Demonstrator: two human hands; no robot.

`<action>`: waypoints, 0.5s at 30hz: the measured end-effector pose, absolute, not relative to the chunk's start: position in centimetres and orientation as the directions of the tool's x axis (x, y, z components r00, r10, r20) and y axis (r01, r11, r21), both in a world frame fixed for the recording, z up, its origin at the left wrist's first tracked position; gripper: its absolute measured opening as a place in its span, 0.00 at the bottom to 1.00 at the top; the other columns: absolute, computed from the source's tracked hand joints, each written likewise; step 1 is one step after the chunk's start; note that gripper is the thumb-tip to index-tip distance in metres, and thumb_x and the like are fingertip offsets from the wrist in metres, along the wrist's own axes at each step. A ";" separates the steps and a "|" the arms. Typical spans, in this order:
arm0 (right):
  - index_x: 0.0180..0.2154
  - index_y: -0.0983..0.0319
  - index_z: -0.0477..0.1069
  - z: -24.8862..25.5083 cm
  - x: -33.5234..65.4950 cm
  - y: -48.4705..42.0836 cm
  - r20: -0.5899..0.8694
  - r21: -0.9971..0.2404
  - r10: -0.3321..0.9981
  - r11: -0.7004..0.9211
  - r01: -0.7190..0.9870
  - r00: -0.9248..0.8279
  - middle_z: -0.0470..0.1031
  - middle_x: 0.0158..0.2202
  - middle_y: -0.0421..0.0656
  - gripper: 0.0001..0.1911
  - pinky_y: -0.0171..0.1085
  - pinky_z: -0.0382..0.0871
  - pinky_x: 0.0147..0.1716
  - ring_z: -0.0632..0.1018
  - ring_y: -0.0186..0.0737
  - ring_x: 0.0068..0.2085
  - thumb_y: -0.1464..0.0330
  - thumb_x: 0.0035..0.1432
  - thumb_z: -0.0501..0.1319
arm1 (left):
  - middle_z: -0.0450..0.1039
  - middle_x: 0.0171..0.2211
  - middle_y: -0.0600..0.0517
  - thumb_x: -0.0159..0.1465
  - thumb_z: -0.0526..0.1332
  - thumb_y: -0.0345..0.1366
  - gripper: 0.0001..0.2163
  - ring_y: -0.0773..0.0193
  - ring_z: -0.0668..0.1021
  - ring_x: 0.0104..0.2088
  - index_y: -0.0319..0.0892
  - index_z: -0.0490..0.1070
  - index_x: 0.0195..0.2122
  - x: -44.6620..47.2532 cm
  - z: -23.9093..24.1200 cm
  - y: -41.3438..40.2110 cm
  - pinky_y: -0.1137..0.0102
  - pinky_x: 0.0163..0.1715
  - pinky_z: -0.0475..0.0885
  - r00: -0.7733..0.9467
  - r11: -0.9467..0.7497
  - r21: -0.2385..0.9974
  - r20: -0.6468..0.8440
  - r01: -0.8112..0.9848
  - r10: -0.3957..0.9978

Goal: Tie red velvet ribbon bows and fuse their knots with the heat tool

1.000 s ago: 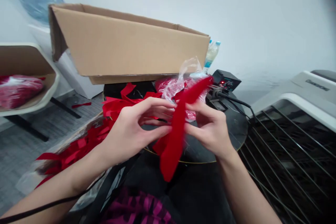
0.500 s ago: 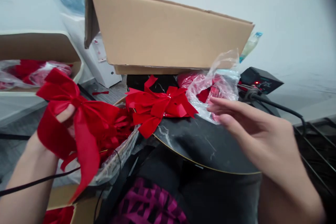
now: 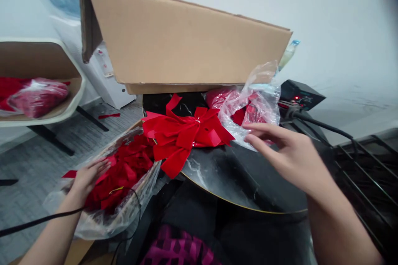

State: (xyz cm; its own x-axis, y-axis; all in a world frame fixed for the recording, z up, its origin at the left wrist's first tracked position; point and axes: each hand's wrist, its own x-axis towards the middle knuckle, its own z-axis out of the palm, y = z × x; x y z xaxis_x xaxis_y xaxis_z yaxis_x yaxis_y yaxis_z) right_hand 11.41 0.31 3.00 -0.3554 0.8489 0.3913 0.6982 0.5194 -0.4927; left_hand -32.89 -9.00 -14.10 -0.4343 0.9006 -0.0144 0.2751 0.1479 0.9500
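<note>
My left hand (image 3: 88, 177) rests on or just over a heap of red velvet bows (image 3: 126, 167) in a plastic-lined box (image 3: 147, 190). Its fingers are stretched out and grip no bow that I can see; their undersides are hidden. Several red bows (image 3: 188, 132) lie piled on a round black marbled table (image 3: 217, 169). My right hand (image 3: 287, 155) hovers over the table's right side, thumb and fingers apart with nothing between them. Just beyond its fingertips, a crumpled clear plastic bag (image 3: 230, 118) holds more red pieces.
A large cardboard box (image 3: 192, 37) stands behind the table. At right are a black device with a red light (image 3: 300, 95), a cable and a wire rack (image 3: 367, 174). On a pale chair (image 3: 79, 95) at left lies bagged red material (image 3: 40, 95). A thin black cord crosses my left wrist.
My left hand has lowered the red bow it held onto the heap in the lined box and let go. My right hand stays near the bag. The view has shifted slightly.
</note>
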 end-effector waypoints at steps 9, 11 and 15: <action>0.53 0.61 0.78 2.2 1.2 9.6 0.056 -0.111 0.503 0.862 0.495 -0.863 0.81 0.54 0.50 0.23 0.51 0.65 0.57 0.75 0.52 0.59 0.82 0.60 0.59 | 0.85 0.32 0.52 0.60 0.74 0.40 0.11 0.62 0.84 0.32 0.42 0.81 0.42 -29.5 -4.5 -5.6 0.68 0.38 0.81 -0.360 0.004 0.997 0.022 0.071 0.933; 0.51 0.59 0.78 2.6 1.5 10.2 0.070 -0.112 0.488 0.871 0.479 -0.870 0.82 0.51 0.47 0.18 0.50 0.64 0.57 0.77 0.49 0.56 0.79 0.65 0.58 | 0.84 0.32 0.51 0.61 0.73 0.39 0.11 0.62 0.84 0.29 0.41 0.82 0.43 -28.0 -2.8 -5.0 0.70 0.35 0.81 -0.310 -0.062 0.990 0.098 0.123 0.946; 0.53 0.60 0.76 5.8 3.7 9.4 0.235 -0.145 0.518 0.855 0.498 -0.822 0.83 0.47 0.46 0.13 0.45 0.67 0.51 0.81 0.44 0.47 0.70 0.70 0.58 | 0.83 0.30 0.51 0.61 0.71 0.35 0.08 0.63 0.84 0.31 0.40 0.82 0.42 -26.1 -0.4 -3.7 0.69 0.39 0.81 -0.398 -0.268 0.929 0.354 0.256 0.847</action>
